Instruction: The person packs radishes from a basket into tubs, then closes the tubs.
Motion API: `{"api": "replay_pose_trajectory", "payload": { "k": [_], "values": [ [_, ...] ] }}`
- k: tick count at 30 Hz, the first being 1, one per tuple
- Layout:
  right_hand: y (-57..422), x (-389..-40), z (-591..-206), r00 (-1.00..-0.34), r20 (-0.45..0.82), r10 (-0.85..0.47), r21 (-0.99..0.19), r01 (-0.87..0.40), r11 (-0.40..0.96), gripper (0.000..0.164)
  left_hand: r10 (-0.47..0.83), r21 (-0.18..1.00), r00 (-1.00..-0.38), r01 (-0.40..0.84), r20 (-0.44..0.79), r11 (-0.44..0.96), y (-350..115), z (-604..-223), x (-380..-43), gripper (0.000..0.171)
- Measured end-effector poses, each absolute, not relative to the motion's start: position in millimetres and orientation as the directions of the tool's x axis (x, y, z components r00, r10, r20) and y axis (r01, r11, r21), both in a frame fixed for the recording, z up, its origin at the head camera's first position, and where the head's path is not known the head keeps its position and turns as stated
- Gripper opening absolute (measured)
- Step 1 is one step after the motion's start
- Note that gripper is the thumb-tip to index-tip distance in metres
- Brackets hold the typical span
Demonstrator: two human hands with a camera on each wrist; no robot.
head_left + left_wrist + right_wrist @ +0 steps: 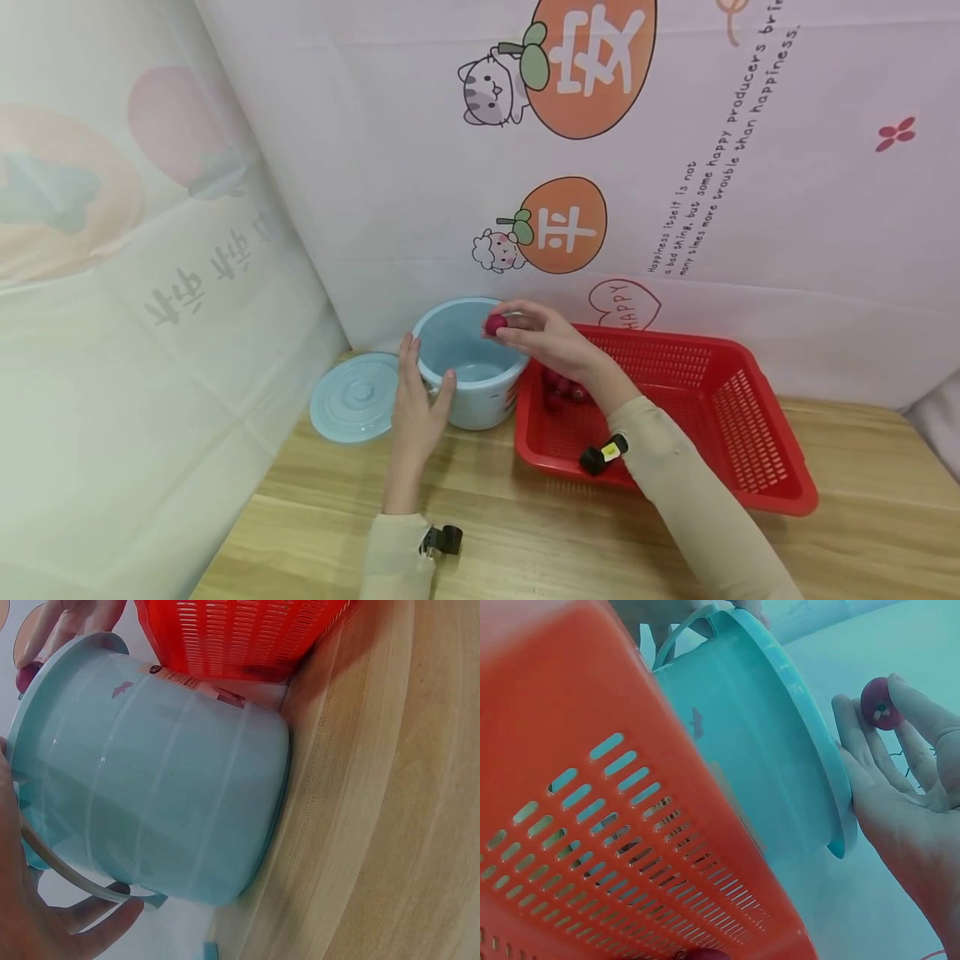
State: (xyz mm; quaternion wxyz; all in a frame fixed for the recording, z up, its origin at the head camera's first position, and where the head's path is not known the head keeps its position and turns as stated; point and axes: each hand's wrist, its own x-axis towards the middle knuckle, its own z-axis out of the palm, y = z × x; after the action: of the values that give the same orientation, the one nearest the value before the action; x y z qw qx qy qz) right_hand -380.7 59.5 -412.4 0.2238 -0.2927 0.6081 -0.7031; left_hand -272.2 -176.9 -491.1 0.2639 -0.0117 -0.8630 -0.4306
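My right hand (551, 340) pinches a small round red radish (496, 325) between thumb and fingertips, over the far right rim of a light-blue bucket (480, 410). In the right wrist view the radish (880, 703) shows a pale greenish spot at one end. At the bucket's near left side, my left hand (420, 417) rests with fingers and thumb extended about the rim. The left wrist view shows its fingers beside the bucket's handle (71, 874). Several more red radishes (577, 392) lie in the left end of a red plastic basket (750, 500).
A round light-blue lid (352, 408) lies left of the bucket. The basket stands close at the bucket's right, on a wood-grain table (510, 533). Behind and to the left hang printed white cloths (390, 167).
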Motion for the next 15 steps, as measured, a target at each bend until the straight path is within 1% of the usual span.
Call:
{"api": "replay_pose_trajectory", "payload": {
  "k": [6,11,15],
  "values": [
    [60.0,-382.4,-413.4,-0.737,0.129,-0.663,-0.989,-0.051,-0.136,0.042,-0.208,0.737,-0.856,0.256,0.473,0.625,-176.3,-490.5,-272.7,0.083],
    [58.2,-383.1,-413.3,-0.735,0.102,-0.67,-0.995,-0.08,-0.064,0.039,-0.217,0.74,-0.851,0.258,0.479,0.622,-177.4,-491.4,-271.3,0.082],
    [58.5,-382.7,-409.7,-0.742,0.073,-0.667,-0.994,-0.106,0.009,0.037,-0.213,0.744,-0.857,0.253,0.469,0.618,-177.3,-490.9,-271.0,0.084]
  ]
}}
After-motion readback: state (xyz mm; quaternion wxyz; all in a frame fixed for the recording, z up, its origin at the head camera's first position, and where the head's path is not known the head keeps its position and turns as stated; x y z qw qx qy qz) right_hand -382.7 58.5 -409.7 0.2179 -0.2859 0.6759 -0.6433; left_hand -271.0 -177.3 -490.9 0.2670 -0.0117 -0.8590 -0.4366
